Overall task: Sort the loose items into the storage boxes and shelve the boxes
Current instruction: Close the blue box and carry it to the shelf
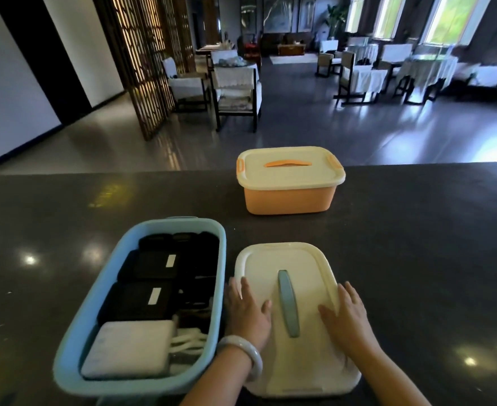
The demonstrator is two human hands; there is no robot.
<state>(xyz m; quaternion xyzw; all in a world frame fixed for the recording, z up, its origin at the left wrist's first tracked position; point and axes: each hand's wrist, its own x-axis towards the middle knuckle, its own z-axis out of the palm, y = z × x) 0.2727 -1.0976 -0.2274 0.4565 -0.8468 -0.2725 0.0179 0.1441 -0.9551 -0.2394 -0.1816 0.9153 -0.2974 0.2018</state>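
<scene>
An open light-blue storage box stands on the dark counter at the near left. It holds several black power banks, a white power bank and white cables. Right of it a cream lid with a blue handle lies flat on the counter. My left hand rests on the lid's left side with fingers straight. On the lid's right edge lies my right hand, also flat. Farther back stands an orange box with its cream lid shut.
The counter's far edge runs just behind the orange box. Beyond it lies a hall with chairs, covered tables and a wooden lattice screen. Bare counter stretches to the right of the lid.
</scene>
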